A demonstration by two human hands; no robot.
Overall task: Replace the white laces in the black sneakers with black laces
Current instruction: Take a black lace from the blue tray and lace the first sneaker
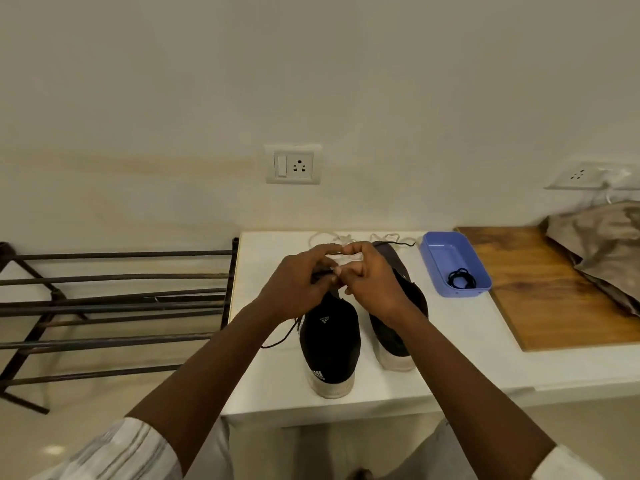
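White worktop (277, 382) pushed against a plain pale wall with a socket (293, 164) above the hands. Both black sneakers sit on it, heels toward me: the left sneaker (330, 344) right under the hands, the right sneaker (394, 336) under the right wrist. The left hand (298, 289) pinches a black lace (280, 337) that trails down past its wrist. The right hand (370, 282) is curled tight against it; can't tell if it's got the lace too. White laces (332, 239) lie just beyond the hands. Right of the right hand there's a blue tray (450, 251) with a spare lace (461, 278), then a wooden board (554, 289). A metal rack (114, 306) stands left of the left hand.
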